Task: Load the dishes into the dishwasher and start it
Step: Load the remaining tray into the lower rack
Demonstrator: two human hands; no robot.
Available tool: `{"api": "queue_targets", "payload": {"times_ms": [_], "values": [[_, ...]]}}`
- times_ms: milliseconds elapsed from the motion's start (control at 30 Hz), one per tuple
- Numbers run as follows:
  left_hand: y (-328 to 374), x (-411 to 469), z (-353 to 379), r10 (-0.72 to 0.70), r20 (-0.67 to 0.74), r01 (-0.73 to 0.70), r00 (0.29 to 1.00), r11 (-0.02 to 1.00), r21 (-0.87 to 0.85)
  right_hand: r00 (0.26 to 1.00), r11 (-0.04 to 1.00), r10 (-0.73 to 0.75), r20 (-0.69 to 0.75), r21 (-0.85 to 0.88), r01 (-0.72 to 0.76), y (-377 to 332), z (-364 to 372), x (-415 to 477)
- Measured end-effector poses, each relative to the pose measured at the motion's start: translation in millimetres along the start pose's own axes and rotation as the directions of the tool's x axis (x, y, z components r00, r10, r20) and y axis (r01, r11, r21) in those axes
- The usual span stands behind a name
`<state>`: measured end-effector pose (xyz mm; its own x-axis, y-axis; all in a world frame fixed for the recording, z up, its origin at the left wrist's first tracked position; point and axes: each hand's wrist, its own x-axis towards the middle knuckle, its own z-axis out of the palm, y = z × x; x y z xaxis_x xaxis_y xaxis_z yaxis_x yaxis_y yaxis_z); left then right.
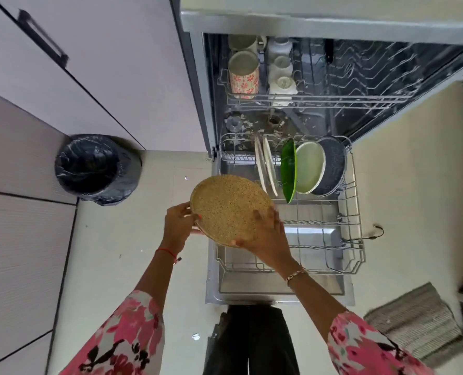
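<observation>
Left hand (pixel 178 226) and right hand (pixel 268 236) grip the speckled plate (pixel 229 207) by opposite rims. Free lower rack (pixel 356 234) slots seem just right of it, nearer my right hand.

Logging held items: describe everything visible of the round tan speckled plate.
The round tan speckled plate has a low raised rim, looks matte, and is bare. It is tilted, face toward the camera, above the left side of the pulled-out grey wire lower rack. The left hand grips its left rim; the right hand grips its lower right edge.

Pale tiled floor (pixel 132 266), lilac cabinets (pixel 111 77), lined bin (pixel 96 169), grey mat (pixel 419 323).
</observation>
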<state>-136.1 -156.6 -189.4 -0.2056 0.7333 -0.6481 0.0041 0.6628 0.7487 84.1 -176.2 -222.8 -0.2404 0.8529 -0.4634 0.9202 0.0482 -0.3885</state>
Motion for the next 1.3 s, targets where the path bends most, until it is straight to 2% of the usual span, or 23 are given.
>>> {"api": "queue_targets", "payload": {"times_ms": [67,133,233,300,367,433,500,567,667,800,967,1067,1300], "values": [[-2.7,25.2,4.4,0.012,0.004,-0.012,1.0,0.999,0.036,0.986,0.992,-0.105,0.126,-0.053,0.113,-2.9,7.6,21.5],[-7.4,52.9,9.2,0.012,-0.004,-0.012,1.0,0.999,0.043,0.972,0.975,-0.153,0.178,-0.131,0.177,-4.2,21.0,40.2],[-12.1,89.6,15.3,0.027,0.027,-0.027,0.999,1.0,0.007,0.974,0.893,-0.226,0.029,-0.394,0.219,-0.7,42.4,68.0],[-13.2,110.0,20.8,0.068,0.035,-0.067,0.997,0.997,-0.029,0.959,0.856,-0.269,-0.093,-0.479,0.194,1.4,51.7,85.1],[-15.0,124.6,28.7,0.1,0.039,-0.097,0.994,0.992,-0.079,0.922,0.88,-0.319,-0.217,-0.43,0.203,4.3,54.3,103.2],[-24.9,138.7,38.0,0.091,0.053,-0.088,0.994,0.994,-0.057,0.895,0.944,-0.282,-0.346,-0.264,0.196,3.2,52.2,119.9],[-44.9,153.9,45.0,0.131,0.074,-0.143,0.989,0.968,0.206,0.879,0.978,-0.206,-0.43,-0.102,0.18,0.0,49.4,135.6],[-68.6,166.0,50.4,0.163,0.141,-0.209,0.977,0.875,0.436,0.881,0.984,-0.156,-0.447,0.012,0.18,0.7,47.9,150.7],[-101.6,183.2,61.7,0.131,0.213,-0.232,0.968,0.788,0.57,0.914,0.988,-0.04,-0.404,0.12,0.097,2.3,45.9,174.1],[-129.4,201.2,78.8,0.059,0.213,-0.181,0.975,0.766,0.616,0.907,0.985,0.051,-0.418,0.17,0.023,7.2,46.3,194.1],[-141.5,210.5,89.3,0.134,0.193,-0.229,0.972,0.72,0.655,0.897,0.995,-0.008,-0.443,0.089,0.053,6.3,51.6,204.4],[-148.1,211.3,90.2,0.176,0.184,-0.255,0.967,0.664,0.703,0.883,0.986,0.026,-0.47,0.159,0.056,8.0,52.0,201.5],[-151.1,217.2,87.6,0.191,0.206,-0.281,0.96,0.647,0.709,0.863,0.978,0.05,-0.502,0.201,0.06,11.3,48.6,202.4]]}}
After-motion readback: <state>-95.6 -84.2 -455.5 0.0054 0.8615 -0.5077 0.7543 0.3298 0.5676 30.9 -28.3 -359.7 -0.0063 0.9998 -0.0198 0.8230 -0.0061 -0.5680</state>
